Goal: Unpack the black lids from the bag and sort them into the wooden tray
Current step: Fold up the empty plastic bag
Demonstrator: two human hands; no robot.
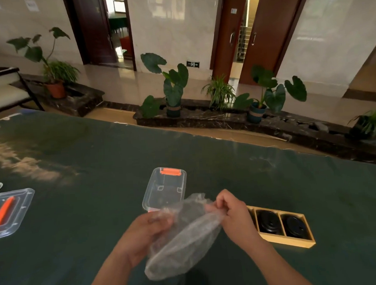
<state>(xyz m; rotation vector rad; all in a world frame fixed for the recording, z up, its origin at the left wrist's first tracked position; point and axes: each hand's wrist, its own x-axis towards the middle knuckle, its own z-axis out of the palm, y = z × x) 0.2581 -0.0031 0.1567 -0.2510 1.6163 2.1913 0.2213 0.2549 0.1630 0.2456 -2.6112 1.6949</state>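
Your two hands hold a clear plastic bag (183,236) in the air just above the green table (96,164), in front of you. Your left hand (144,236) is closed around the bag's left side, fingers curled into the crinkled film, and your right hand (232,214) pinches the bag's upper right edge between thumb and fingertips, pulling the plastic taut between the two grips. The bag hangs down and to the left from your hands, and its film looks dark and cloudy (whether a lid lies inside cannot be told through it). Just to the right of the bag, partly behind your right wrist, the wooden tray (296,241) lies flat on the table; its two visible compartments each hold a round black lid, one lid (268,223) in the compartment nearer the bag and a second lid (293,224) in the compartment farther from it. A further compartment at the tray's bag-side end is mostly hidden by your hand. Just behind the bag stands an open clear plastic box (165,187) with an orange clasp on its far rim. Well to the left of the bag, at the table's edge, lies a clear box lid (10,212) with an orange handle.
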